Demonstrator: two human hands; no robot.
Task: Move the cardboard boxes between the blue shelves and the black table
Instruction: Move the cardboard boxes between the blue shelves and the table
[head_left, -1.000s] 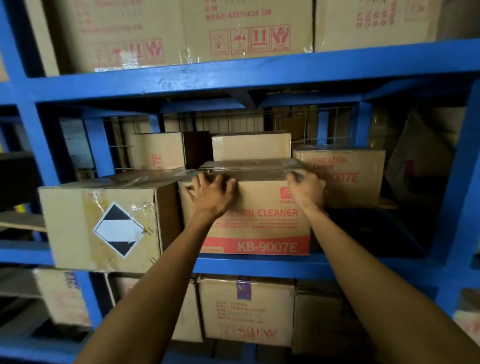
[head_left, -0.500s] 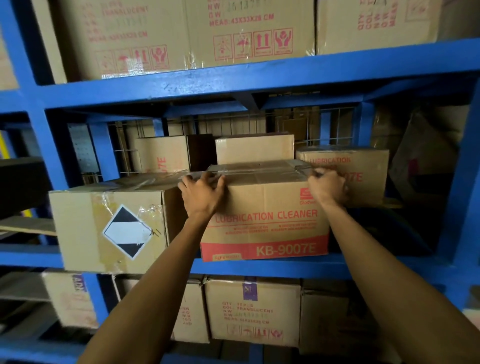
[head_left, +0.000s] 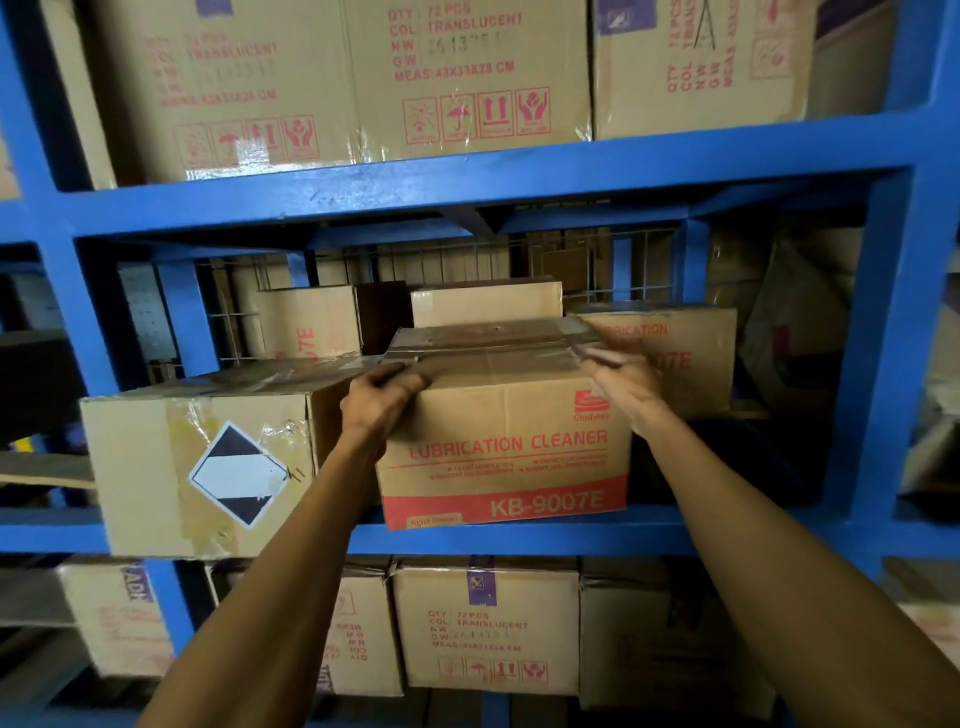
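Status: one cleaner box (head_left: 506, 431) is in hand, on the middle shelf (head_left: 519, 538) of the blue rack, its front face at the shelf's front edge. It stands between the label box (head_left: 202, 462) on its left, touching or nearly so, and a second cleaner box (head_left: 691, 358) set further back on its right. The black table is not in view, so I cannot tell how many boxes are already moved. Judged from this view, the transfer of this box is at its start: gripped, not yet lifted clear of the shelf.

Grip: left hand (head_left: 382, 397) has fingers curled over the box's top left front corner, holding it. Right hand (head_left: 626, 387) lies against the top right edge with fingers reaching onto the top flap; blur hides whether they curl round it, so I cannot tell.

Materials: brown corrugated cardboard, matte, with red print and a solid red band along the bottom. Top flaps are sealed with glossy clear tape, slightly wrinkled. The label box carries wide yellowed tape and a black-and-white diamond sticker; its corners look softened. The rack is painted steel, square section, with scuffs; wire mesh (head_left: 597, 270) backs the bay. More cartons fill the shelves above and below.
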